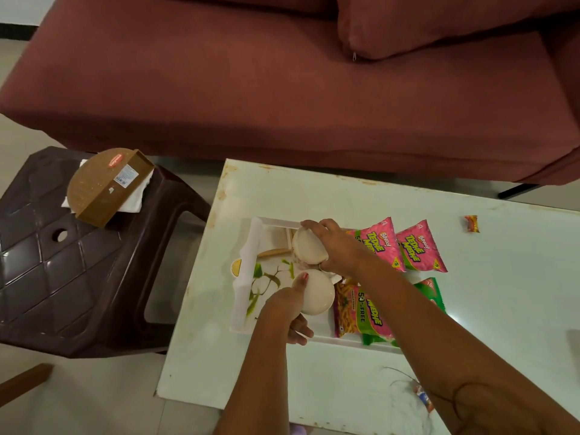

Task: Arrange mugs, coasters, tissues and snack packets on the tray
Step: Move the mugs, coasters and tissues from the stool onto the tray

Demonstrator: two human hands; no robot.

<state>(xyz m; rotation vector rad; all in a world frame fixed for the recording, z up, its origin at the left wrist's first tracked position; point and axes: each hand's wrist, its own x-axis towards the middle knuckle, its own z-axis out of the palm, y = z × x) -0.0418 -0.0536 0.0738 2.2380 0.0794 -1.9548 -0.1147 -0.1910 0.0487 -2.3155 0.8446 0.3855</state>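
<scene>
Dark red cloth sofa [219,89] far back, flat white table [486,309] near, white plastic tray with green leaves [248,277] on it, pink snack packets [417,246] at its right, right hand [332,246] gripping far round white mug [309,248], left hand [290,309] gripping near round white mug [317,293], both over the tray.

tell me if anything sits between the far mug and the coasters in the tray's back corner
Nothing visible does. The right hand holds the far mug just beside the coasters, with no object between. The left hand holds the near mug closer to the camera, and the snack packets lie at the other side of the tray.
</scene>
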